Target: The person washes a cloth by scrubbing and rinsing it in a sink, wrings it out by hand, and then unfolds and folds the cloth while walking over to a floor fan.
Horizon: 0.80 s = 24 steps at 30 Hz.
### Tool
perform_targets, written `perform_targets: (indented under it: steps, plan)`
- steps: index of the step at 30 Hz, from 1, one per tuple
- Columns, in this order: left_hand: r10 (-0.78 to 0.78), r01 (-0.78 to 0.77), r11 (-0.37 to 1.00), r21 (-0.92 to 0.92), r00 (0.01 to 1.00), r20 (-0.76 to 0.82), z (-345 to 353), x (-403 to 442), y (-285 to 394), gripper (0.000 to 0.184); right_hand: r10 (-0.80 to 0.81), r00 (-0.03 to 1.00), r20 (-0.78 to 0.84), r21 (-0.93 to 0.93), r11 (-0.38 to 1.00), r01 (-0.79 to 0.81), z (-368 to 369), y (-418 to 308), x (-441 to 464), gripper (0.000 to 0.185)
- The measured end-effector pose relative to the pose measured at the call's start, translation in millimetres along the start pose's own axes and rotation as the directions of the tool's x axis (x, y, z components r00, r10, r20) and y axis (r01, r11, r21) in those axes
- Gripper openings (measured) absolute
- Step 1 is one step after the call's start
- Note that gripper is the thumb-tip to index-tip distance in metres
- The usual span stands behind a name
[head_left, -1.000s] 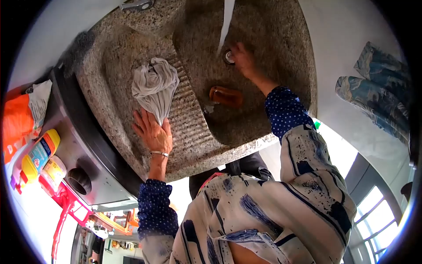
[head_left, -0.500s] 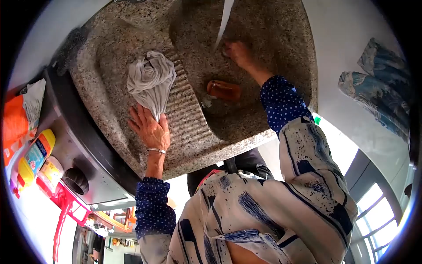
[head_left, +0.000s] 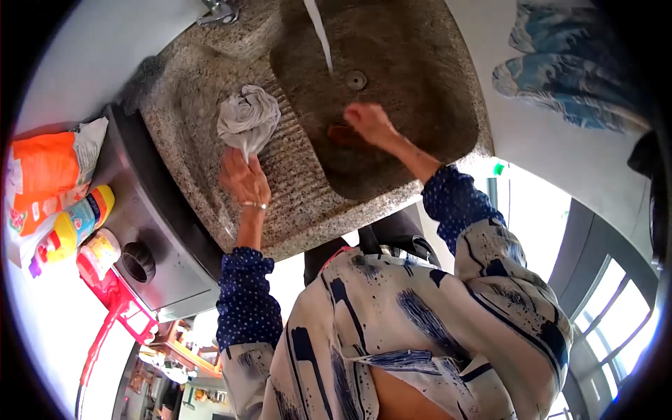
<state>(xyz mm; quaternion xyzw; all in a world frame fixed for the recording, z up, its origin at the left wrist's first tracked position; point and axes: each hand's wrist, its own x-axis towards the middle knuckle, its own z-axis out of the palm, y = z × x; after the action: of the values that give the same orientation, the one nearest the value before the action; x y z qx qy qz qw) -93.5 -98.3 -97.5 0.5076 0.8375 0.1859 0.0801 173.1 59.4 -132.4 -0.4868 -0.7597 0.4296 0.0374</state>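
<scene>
A twisted, bunched grey cloth (head_left: pixel 249 120) lies on the ribbed washboard (head_left: pixel 297 157) of a speckled stone sink. My left hand (head_left: pixel 245 183) grips its tapered near end between thumb and fingers. Over the basin (head_left: pixel 420 63), my right hand (head_left: pixel 371 124) is closed with its fingers curled; whatever it may hold is hidden. Just below that hand, a reddish-brown oblong object (head_left: pixel 343 136) sits in the basin, partly covered. A stream of water (head_left: pixel 319 31) falls near the round drain (head_left: pixel 355 80).
A metal tap (head_left: pixel 219 12) stands at the back. On the dark-edged counter to the left are an orange bag (head_left: pixel 47 175), a yellow-capped bottle (head_left: pixel 87 213), a tub (head_left: pixel 102 250) and a dark cup (head_left: pixel 138 262). Blue patterned fabric (head_left: pixel 560 77) hangs at the right.
My right hand has moved from the drain towards me, exposing the drain and covering part of the reddish-brown object. My left hand stays at the cloth's end. The view has shifted, showing the tap.
</scene>
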Motion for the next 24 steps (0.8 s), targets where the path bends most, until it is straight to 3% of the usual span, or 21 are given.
perform_targets:
  steps: [1, 3, 5, 7, 8, 9, 11, 12, 13, 15, 16, 17, 19, 20, 22, 24]
  plan:
    - [0.008, -0.008, 1.000, 0.000, 1.000, -0.001, -9, 19, 14, 0.038, -0.073, 0.997, 0.030, 0.061, 0.996, 0.071, 1, -17, -15, 0.021]
    - [-0.111, 0.136, 0.969, -0.207, 0.986, 0.125, -19, 61, 45, 0.033, -0.147, 0.989, 0.029, 0.123, 0.982, 0.142, 12, -34, -30, 0.018]
    - [-0.160, 0.195, 0.937, -0.290, 0.977, 0.140, -3, 108, 61, 0.033, -0.119, 0.992, 0.029, 0.212, 0.971, 0.110, 14, -41, -34, 0.021]
    - [-0.101, 0.146, 0.895, -0.420, 0.987, 0.129, 7, 153, 84, 0.034, 0.036, 0.997, 0.070, 0.540, 0.839, -0.068, 15, -42, -32, 0.027]
    - [-0.076, 0.115, 0.931, -0.347, 0.989, 0.124, 15, 173, 99, 0.032, 0.033, 0.998, 0.062, 0.546, 0.836, -0.061, 12, -41, -29, 0.027]
    - [-0.051, 0.081, 0.959, -0.270, 0.992, 0.118, 21, 184, 117, 0.030, 0.128, 0.989, 0.080, 0.668, 0.729, -0.148, 7, -38, -24, 0.027]
    - [-0.179, 0.308, 0.827, -0.470, 0.937, 0.299, 18, 187, 157, 0.023, 0.285, 0.946, 0.153, 0.860, 0.434, -0.270, -5, -30, -5, 0.028]
    - [-0.171, 0.348, 0.726, -0.593, 0.927, 0.334, 42, 192, 153, 0.022, 0.306, 0.930, 0.204, 0.883, 0.352, -0.309, -5, -17, 8, 0.045]
    - [-0.176, 0.430, 0.611, -0.665, 0.892, 0.416, 45, 193, 158, 0.024, 0.295, 0.936, 0.191, 0.891, 0.348, -0.291, -7, -8, 21, 0.045]
    - [-0.184, 0.636, 0.356, -0.685, 0.766, 0.615, 30, 184, 172, 0.028, 0.355, 0.905, 0.234, 0.960, 0.061, -0.272, -14, 6, 42, 0.065]
    - [-0.155, 0.664, 0.304, -0.683, 0.742, 0.653, 23, 178, 174, 0.032, 0.415, 0.878, 0.239, 0.965, 0.004, -0.264, -18, 4, 52, 0.077]
    - [-0.150, 0.658, 0.316, -0.683, 0.746, 0.649, 16, 169, 174, 0.032, 0.412, 0.881, 0.233, 0.967, -0.004, -0.254, -26, -8, 56, 0.077]
    - [-0.072, 0.689, 0.237, -0.685, 0.715, 0.695, 2, 147, 171, 0.028, 0.574, 0.797, 0.188, 0.979, -0.049, -0.196, -40, -29, 64, 0.073]
    - [-0.072, 0.685, 0.247, -0.686, 0.719, 0.692, -4, 136, 167, 0.028, 0.569, 0.801, 0.188, 0.980, -0.056, -0.190, -36, -28, 69, 0.073]
    - [-0.075, 0.694, 0.161, -0.702, 0.718, 0.692, -12, 111, 158, 0.026, 0.248, 0.941, 0.229, 0.973, -0.062, -0.220, -26, -23, 79, 0.067]
    - [-0.023, 0.678, 0.076, -0.731, 0.734, 0.678, -4, 86, 123, 0.034, 0.131, 0.963, 0.237, 0.970, -0.079, -0.228, 53, 24, 135, 0.063]
